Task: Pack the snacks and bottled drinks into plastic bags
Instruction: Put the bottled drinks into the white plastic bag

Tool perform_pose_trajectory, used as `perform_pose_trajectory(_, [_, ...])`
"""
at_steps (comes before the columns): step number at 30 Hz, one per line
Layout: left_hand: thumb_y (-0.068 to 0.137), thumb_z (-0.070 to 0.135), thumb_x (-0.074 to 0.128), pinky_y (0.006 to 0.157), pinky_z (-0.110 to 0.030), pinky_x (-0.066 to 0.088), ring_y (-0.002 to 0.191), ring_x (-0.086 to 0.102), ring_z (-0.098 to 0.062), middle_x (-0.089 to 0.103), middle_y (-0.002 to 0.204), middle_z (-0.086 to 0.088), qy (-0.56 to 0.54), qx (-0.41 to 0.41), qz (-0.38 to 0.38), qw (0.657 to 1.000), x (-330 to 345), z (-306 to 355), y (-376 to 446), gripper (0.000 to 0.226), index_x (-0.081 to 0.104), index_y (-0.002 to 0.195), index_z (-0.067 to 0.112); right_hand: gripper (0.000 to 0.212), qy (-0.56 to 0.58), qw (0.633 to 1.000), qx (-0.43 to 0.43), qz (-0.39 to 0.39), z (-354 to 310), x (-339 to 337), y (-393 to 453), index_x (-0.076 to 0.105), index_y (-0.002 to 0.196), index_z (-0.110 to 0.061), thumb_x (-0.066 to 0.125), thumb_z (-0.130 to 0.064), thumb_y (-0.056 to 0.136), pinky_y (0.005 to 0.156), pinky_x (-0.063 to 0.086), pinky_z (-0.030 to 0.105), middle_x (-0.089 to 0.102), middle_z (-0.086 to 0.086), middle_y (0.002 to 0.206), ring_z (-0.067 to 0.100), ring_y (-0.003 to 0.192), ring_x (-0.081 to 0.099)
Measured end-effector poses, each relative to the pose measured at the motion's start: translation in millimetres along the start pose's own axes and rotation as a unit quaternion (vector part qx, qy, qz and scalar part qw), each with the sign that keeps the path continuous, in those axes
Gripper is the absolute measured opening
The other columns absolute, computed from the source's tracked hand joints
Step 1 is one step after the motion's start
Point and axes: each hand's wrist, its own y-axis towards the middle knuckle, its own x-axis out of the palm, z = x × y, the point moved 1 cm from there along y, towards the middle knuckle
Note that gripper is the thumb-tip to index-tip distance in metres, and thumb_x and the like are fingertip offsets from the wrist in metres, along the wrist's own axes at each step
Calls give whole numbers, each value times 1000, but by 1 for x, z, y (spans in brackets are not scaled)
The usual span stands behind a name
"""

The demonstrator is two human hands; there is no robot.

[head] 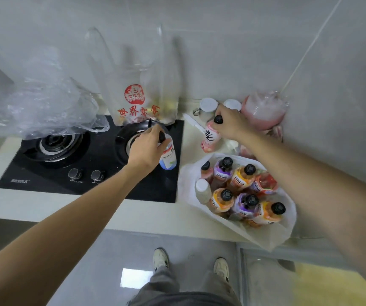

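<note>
Bottles (168, 154) gripped in both outstretched hands (146, 146).

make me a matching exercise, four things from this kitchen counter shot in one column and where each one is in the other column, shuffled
Things:
1. pink-labelled bottle with a black cap
2. blue-bottomed bottle with a white label
3. tall clear plastic bag with red printing
4. orange-labelled bottle with a black cap

Places:
A. standing on the black gas hob against the wall
B. in the right hand, on the pale counter
C. inside the open white plastic bag with other bottles
D. in the left hand, over the hob's right side

Pairs: 1-B, 2-D, 3-A, 4-C
</note>
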Motion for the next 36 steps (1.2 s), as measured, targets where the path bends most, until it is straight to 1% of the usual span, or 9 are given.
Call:
perform_pose_trajectory(5, [96, 32, 64, 68, -45, 54, 90, 64, -34, 67, 104, -11, -21, 25, -20, 999, 31, 34, 31, 25, 51, 107, 14, 33, 55, 999, 0, -2, 27, 1, -17, 56, 108, -14, 72, -36, 91, 82, 54, 44, 66, 4, 96, 28, 90, 62])
perform_pose_trajectory(10, [94, 36, 65, 66, -41, 47, 88, 61, -35, 64, 101, -10, -17, 27, -59, 998, 63, 52, 56, 27, 50, 102, 14, 32, 71, 997, 14, -17, 44, 14, -24, 53, 111, -19, 72, -38, 92, 78, 57, 47, 65, 0, 89, 27, 85, 66])
perform_pose_trajectory(13, [94, 34, 65, 68, -41, 47, 88, 61, -35, 63, 102, -12, -5, 42, -79, 996, 77, 55, 61, 27, 51, 104, 14, 27, 75, 997, 20, -20, 49, 22, -24, 53, 100, -18, 71, -36, 93, 81, 56, 48, 66, 4, 89, 27, 84, 64])
perform_pose_trajectory(19, [94, 33, 63, 64, -36, 40, 86, 59, -34, 62, 101, -10, -10, 46, -91, 995, 87, 55, 77, 23, 51, 102, 15, 22, 81, 996, 17, -16, 43, 28, -21, 55, 101, -22, 70, -35, 93, 83, 55, 47, 66, 0, 91, 25, 87, 64])
perform_pose_trajectory(23, [95, 28, 61, 67, -40, 46, 90, 58, -35, 59, 105, -9, 5, 40, -122, 992, 85, 58, 85, 19, 49, 105, 17, 21, 89, 996, 16, -12, 39, 31, -23, 57, 106, -22, 72, -30, 93, 83, 56, 46, 69, -1, 95, 24, 89, 66])
perform_pose_trajectory(27, [96, 23, 58, 77, -46, 52, 96, 59, -36, 57, 113, -11, 2, 34, -141, 989, 84, 60, 83, 22, 48, 115, 17, 18, 91, 995, 25, -7, 37, 31, -26, 62, 107, -20, 72, -27, 94, 80, 54, 39, 69, -1, 94, 25, 91, 66])
perform_pose_trajectory(30, [96, 26, 60, 82, -50, 54, 104, 60, -39, 54, 127, -11, -12, 22, -140, 990, 83, 56, 75, 38, 43, 130, 19, 24, 121, 992, 42, -2, 38, 28, -32, 65, 116, -18, 73, -25, 94, 79, 49, 33, 70, -1, 100, 22, 96, 67])
perform_pose_trajectory(33, [96, 31, 61, 78, -45, 51, 108, 59, -37, 48, 133, -12, -36, 19, -101, 994, 81, 54, 61, 48, 38, 135, 16, 35, 135, 989, 62, 2, 42, 20, -42, 63, 126, -19, 73, -29, 93, 90, 54, 38, 67, 0, 101, 23, 99, 67])
perform_pose_trajectory(36, [96, 35, 60, 73, -40, 46, 110, 57, -32, 49, 130, -9, -63, 31, -63, 996, 76, 55, 42, 46, 42, 133, 15, 38, 143, 986, 82, -11, 52, 15, -56, 62, 128, -20, 72, -34, 94, 97, 53, 43, 70, 7, 115, 24, 106, 66])
